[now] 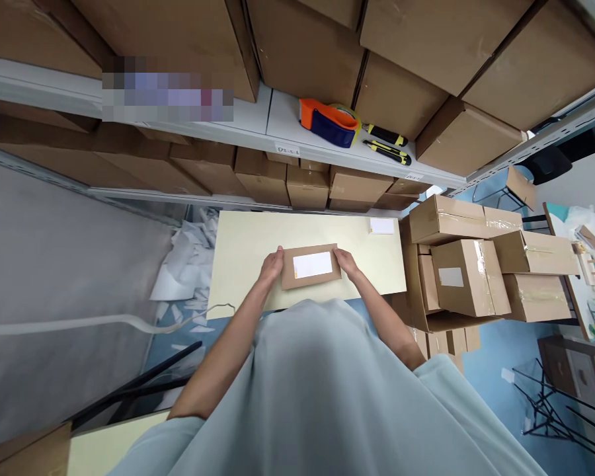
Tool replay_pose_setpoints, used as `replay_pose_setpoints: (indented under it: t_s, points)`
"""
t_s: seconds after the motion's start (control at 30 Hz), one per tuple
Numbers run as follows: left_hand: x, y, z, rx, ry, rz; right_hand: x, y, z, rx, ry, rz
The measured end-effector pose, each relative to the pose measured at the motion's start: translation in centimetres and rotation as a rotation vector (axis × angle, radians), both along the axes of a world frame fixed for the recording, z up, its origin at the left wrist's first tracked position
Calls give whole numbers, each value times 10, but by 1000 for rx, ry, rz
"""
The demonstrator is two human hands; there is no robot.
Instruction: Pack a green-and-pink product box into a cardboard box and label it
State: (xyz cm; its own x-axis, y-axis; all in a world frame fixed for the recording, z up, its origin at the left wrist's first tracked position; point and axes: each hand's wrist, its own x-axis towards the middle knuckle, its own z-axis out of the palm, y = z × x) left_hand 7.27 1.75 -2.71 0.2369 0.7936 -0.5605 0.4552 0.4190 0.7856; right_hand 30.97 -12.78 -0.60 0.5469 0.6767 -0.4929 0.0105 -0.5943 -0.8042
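Note:
A small flat cardboard box [311, 281] with a white label [312, 265] on its top face is held between my two hands, over the pale yellow table [250, 231]. My left hand [272, 266] grips its left end, thumb up along the edge. At the opposite end, my right hand [346, 261] has its fingers closed on the box near the upper right corner. What lies under the box is hidden. A white stack of labels or paper [381, 226] rests at the table's far right corner.
A shelf [248, 129] above the table carries large cartons, an orange and blue tape dispenser [330, 122] and two box cutters [387, 152]. Cartons [469, 277] are piled to the right. Crumpled white paper [183, 261] lies on the left, near a white cable [104, 324].

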Motion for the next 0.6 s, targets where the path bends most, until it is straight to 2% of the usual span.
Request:
replay_pose_setpoints:
  t_s: [0.2,0.33,0.47,0.6]
  points:
    - [-20,-25,8,27,-51,59,-13,-38,10,139,-23,-138]
    - [-26,-43,8,38,-59,78,-23,-57,4,170,-74,-162]
    - [-22,-48,2,109,4,45,-26,-53,-8,158,-117,-173]
    - [-15,-35,-4,84,34,20,-14,-39,-13,75,-158,-160]
